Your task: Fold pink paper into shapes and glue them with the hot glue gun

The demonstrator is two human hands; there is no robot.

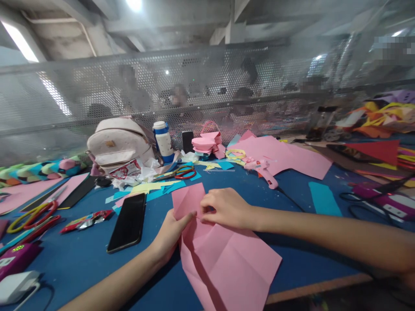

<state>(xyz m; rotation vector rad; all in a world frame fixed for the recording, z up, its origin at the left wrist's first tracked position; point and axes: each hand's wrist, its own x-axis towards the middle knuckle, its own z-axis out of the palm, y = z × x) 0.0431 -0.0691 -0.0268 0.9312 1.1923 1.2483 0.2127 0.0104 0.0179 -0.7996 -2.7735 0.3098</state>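
Note:
A large creased sheet of pink paper (240,263) hangs between my hands over the front part of the blue table, its lower end reaching past the bottom of the view. My left hand (173,235) grips its left side, thumb on top and the other fingers hidden behind the paper. Curled over the upper part of the sheet, my right hand (225,208) pinches it near the left thumb. To the left of my hands lies a black phone (127,222). A pink glue gun (264,170) rests beyond my right hand.
At the back stand a white backpack (121,142) and a bottle (163,142). Red-handled scissors (186,172) lie among paper scraps; more scissors (35,216) are at left. Pink sheets (292,157) cover the back right. Purple power strips (385,201) with cables sit at both sides. Behind is a perforated metal screen (207,86).

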